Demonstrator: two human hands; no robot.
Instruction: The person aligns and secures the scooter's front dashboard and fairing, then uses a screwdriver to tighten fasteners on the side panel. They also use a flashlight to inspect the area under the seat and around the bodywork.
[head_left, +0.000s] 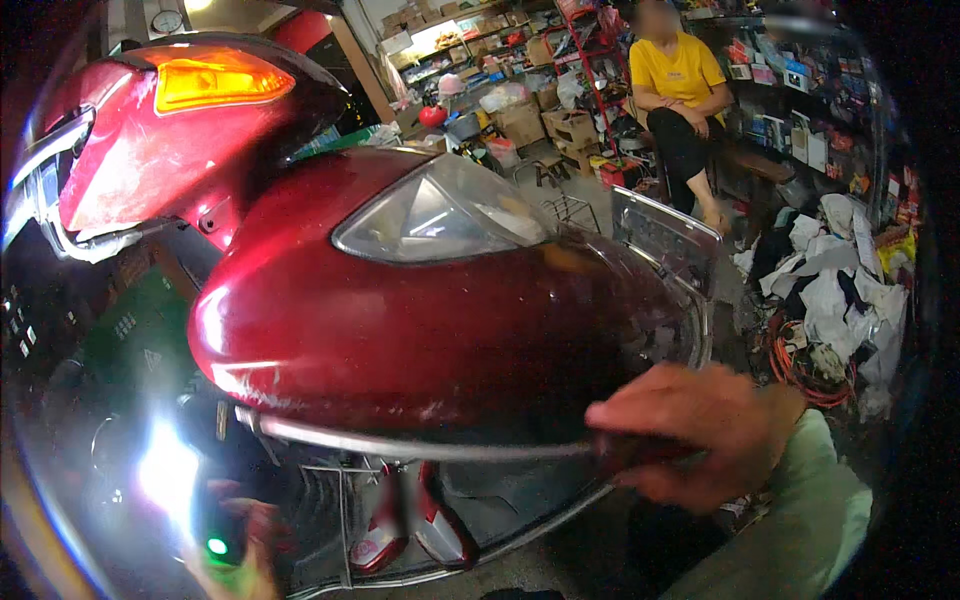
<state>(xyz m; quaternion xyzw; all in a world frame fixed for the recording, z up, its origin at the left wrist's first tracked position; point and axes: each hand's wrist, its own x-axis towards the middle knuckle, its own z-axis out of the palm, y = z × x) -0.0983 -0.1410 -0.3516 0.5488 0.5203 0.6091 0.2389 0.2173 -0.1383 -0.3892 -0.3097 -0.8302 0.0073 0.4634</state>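
A dark red scooter front cowl (400,330) with a clear headlight lens (440,215) fills the middle of the view. My right hand (700,430) is closed around the dark handle of a long screwdriver (420,447). Its thin metal shaft runs left along the lower edge of the cowl, and the tip lies near the cowl's lower left corner. My left hand (245,540) is low at the left, blurred, and wrapped around a small flashlight (217,548) with a green dot. A white glare (165,470) shines beside it. Red inner parts (400,520) show beneath the cowl.
A second red body panel with an orange indicator lens (215,78) stands at the upper left. A person in a yellow shirt (680,85) sits at the back right. Crumpled white rags (835,275), an orange cable coil (800,365), cardboard boxes (570,125) and shelves crowd the right and rear.
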